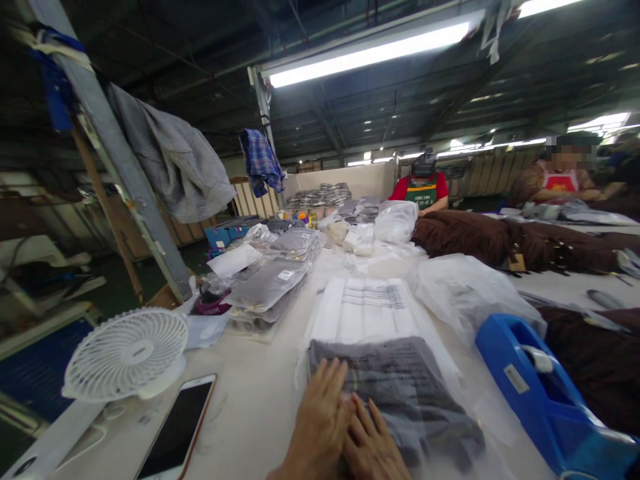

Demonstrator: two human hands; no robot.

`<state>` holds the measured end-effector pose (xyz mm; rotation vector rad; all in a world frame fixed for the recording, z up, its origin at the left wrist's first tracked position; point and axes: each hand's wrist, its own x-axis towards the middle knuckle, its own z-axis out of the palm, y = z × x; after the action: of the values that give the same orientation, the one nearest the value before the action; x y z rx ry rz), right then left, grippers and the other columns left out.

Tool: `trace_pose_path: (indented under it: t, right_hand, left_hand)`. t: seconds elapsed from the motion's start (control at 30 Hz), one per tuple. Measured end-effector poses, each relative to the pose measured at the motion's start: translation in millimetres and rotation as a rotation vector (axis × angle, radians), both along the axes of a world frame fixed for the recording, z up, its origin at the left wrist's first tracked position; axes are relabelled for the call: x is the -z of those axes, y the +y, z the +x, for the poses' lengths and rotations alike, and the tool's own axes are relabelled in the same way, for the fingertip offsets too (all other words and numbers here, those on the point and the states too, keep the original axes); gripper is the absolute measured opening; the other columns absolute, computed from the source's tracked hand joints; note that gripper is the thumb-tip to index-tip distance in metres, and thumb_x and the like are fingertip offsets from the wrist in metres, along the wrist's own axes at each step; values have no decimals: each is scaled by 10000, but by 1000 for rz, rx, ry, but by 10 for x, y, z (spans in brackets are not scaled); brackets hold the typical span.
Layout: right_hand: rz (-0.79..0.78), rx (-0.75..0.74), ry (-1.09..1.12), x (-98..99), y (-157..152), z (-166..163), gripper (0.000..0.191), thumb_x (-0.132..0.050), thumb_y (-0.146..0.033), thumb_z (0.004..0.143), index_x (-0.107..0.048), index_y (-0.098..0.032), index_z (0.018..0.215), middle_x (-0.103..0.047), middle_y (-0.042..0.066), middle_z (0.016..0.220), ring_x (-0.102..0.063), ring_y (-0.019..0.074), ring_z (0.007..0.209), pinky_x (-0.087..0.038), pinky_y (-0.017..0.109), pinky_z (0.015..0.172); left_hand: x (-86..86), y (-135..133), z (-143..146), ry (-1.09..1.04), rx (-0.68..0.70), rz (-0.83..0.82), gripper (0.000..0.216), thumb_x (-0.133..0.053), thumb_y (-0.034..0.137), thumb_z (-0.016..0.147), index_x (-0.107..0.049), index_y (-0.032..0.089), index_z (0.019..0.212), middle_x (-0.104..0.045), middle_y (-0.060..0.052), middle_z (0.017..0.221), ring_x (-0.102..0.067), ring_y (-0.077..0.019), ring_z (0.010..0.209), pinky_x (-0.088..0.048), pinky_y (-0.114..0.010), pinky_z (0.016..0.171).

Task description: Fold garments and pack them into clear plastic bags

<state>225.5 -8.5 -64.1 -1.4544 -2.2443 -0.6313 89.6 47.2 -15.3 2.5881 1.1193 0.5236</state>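
While both hands press flat, left hand [317, 427] partly over right hand [373, 447], fingers together, grey folded garment [395, 393] in its clear bag lies on counter [260, 400] at 12 o'clock. Judgement: smooth air outward evenly. Tape dispenser [540, 393] at 2 o'clock.
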Motion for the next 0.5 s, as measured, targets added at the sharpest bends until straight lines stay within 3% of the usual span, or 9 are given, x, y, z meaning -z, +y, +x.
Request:
trace_pose_path:
  t: [0.1, 0.2, 0.3, 0.4, 0.5]
  right_hand:
    - [-217, 1, 118, -297, -52, 214, 445, -532, -419, 824, -485, -267, 1240, -575, 42, 1222, -542, 215, 1104, -481, 360, 883]
    - [-149, 357, 204, -395, -81, 515, 428, -486, -374, 853, -490, -222, 1253, -460, 105, 1335, -376, 291, 1253, -342, 527, 992]
    - [-69, 629, 270, -239, -42, 757, 597, -461, -520, 833, -435, -156, 1306, -390, 210, 1360, -352, 376, 1246, -313, 611, 948]
    - [-187, 670, 399, -113, 21, 866, 688, -419, -591, 824, -376, -142, 1344, -326, 234, 1391, -314, 383, 1266, -285, 613, 963]
    - [-315, 607, 486, -172, -49, 971, 625, -395, -555, 849, -395, -162, 1335, -348, 194, 1392, -315, 336, 1278, -302, 570, 990]
  left_hand:
    - [18, 238, 68, 160, -145, -112, 560, -367, 387, 887, -286, 141, 1383, -234, -138, 1458, -154, -327, 1349, -209, -552, 1065]
    - [98, 241, 47, 188, -212, -105, 602, -389, 445, 868, -244, 193, 1395, -154, -103, 1479, -117, -314, 1355, -208, -538, 1064]
    - [163, 203, 4, 154, -251, -96, 588, -402, 451, 862, -284, 205, 1383, -206, -119, 1468, -182, -314, 1342, -229, -535, 1057]
    - [214, 236, -17, 98, -281, -83, 567, -404, 443, 865, -336, 178, 1361, -272, -150, 1443, -238, -300, 1328, -229, -526, 1063]
    - [248, 278, -153, 27, -267, -92, 499, -356, 343, 895, -360, 129, 1345, -332, -154, 1417, -276, -251, 1319, -246, -467, 1079]
